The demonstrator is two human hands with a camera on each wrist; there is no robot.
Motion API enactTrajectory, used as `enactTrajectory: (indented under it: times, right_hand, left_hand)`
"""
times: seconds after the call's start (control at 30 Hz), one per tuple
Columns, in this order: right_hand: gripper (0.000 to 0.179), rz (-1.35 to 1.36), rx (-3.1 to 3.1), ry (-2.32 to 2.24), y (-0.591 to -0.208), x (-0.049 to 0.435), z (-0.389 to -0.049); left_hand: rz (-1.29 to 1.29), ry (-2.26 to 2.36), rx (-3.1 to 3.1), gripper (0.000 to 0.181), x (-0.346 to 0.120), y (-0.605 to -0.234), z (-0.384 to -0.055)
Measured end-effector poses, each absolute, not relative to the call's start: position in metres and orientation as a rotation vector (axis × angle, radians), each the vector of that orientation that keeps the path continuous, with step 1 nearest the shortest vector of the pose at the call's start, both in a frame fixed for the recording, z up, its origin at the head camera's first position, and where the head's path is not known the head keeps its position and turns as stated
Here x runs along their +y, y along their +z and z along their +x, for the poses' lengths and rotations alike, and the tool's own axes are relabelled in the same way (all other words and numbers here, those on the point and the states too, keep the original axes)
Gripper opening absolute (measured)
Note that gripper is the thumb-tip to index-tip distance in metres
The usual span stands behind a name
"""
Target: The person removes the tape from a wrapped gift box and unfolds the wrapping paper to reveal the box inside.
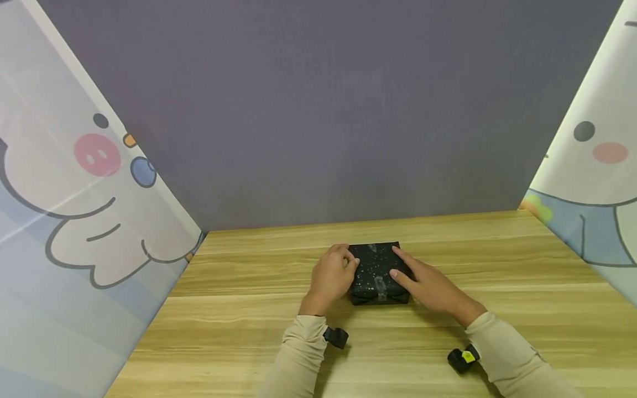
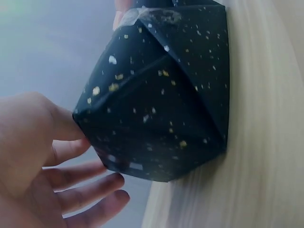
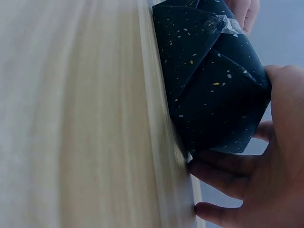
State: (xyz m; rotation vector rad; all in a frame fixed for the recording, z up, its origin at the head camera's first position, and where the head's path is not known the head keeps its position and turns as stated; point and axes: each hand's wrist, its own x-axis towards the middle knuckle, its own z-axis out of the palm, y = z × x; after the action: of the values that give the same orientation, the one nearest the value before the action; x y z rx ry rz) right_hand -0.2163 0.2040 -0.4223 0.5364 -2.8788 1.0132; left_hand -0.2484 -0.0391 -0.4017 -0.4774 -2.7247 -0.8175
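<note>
2 hands (image 1: 330, 276) (image 1: 433, 284) on blk pkg (image 1: 374, 268), taped, contents hidden

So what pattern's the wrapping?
Black wrapping, flecked white and gold; clearest in the left wrist view.

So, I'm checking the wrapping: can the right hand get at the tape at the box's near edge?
Probably yes: the right hand touches the box close to that tape, and nothing seems to stand between them.

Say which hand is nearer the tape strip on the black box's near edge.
Right. The right hand is at the black box's right side, thumb close to the tape strip; the left hand, at the box's left, is farther.
</note>
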Motion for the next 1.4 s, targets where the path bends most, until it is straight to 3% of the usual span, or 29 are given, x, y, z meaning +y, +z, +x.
enactTrajectory:
  times: [0.3, 0.53, 1.4]
  right_hand:
    - [0.071, 0.537, -2.881, 1.030, -0.422, 0.203, -0.215]
    - [0.071, 0.539, -2.881, 1.038, -0.424, 0.203, -0.216]
    - [0.071, 0.547, -2.890, 1.039, -0.421, 0.205, -0.216]
  left_hand:
    - [-0.525, -1.096, -2.728, 0.026, -0.055, -0.402, -0.255]
    - [-0.449, -1.234, -2.756, 0.021, -0.061, -0.404, -0.258]
    - [-0.440, -1.336, -2.794, 0.019, -0.080, -0.407, -0.261]
